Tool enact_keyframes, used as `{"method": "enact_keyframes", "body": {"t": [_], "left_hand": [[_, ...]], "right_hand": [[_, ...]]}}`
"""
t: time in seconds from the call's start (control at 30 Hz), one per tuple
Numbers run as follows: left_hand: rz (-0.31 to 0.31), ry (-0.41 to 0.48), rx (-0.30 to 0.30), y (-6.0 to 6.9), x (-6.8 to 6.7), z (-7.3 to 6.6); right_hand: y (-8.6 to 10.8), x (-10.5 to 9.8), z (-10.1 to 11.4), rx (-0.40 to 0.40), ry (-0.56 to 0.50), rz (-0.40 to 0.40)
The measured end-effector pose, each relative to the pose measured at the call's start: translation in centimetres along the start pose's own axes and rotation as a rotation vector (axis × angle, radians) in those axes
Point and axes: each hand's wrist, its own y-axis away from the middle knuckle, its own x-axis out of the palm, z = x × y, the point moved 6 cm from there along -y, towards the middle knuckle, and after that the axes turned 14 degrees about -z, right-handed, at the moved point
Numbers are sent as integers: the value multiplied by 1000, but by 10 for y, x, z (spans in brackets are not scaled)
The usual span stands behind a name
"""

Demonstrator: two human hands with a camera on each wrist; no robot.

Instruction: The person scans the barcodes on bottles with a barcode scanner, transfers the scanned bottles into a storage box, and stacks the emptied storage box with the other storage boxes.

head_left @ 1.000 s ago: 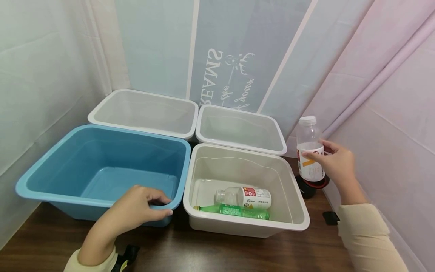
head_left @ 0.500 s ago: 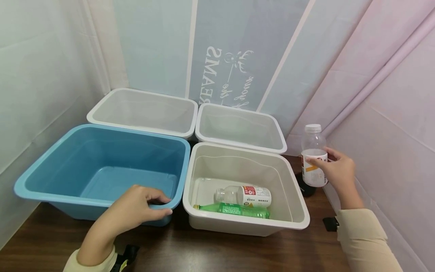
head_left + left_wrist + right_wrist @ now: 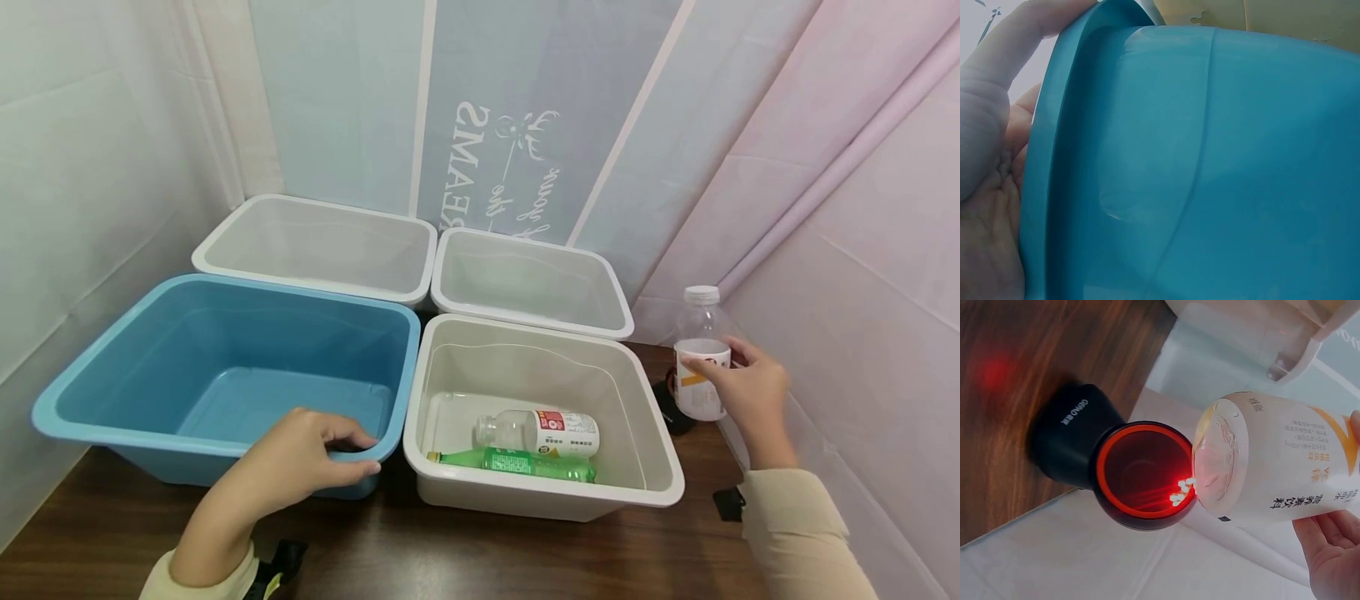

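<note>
My right hand (image 3: 750,396) holds a clear plastic bottle (image 3: 699,402) with a white cap and white label, upright near the tabletop's right side. Behind its base is a black scanner (image 3: 677,423), partly hidden in the head view. The right wrist view shows the scanner's round window, ringed in red (image 3: 1102,465) with red lights glowing, close to the bottle's base; I cannot tell whether they touch. My left hand (image 3: 300,462) grips the blue basin (image 3: 225,287) at its near right corner, thumb outside the rim. In the left wrist view the basin's wall (image 3: 1222,156) fills most of the frame.
A beige basin (image 3: 517,500) at centre holds a green bottle (image 3: 517,464) and a clear bottle with a white label (image 3: 566,433), both lying down. Two pale basins stand behind, left (image 3: 315,287) and right (image 3: 525,318). Fabric curtains (image 3: 337,100) enclose the wooden table (image 3: 420,558).
My right hand has moved the bottle slightly right and down, near the scanner. The red glow at the scanner has gone from the head view. My left hand stays on the blue basin's rim.
</note>
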Motion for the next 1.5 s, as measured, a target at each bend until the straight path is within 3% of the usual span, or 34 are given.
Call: {"method": "enact_keyframes", "body": {"t": [0.27, 0.53, 0.8, 1.13, 1.5], "left_hand": [[1, -1, -2, 0, 0, 0], [-2, -6, 7, 0, 0, 0], [-3, -10, 4, 0, 0, -1], [-15, -13, 16, -1, -1, -2], [-9, -3, 32, -1, -1, -2]], "right_hand": [[4, 2, -13, 37, 14, -4], [4, 3, -22, 23, 14, -75], [6, 7, -31, -17, -2, -130], [11, 12, -35, -125, 54, -271], [20, 21, -41, -144, 27, -345]]}}
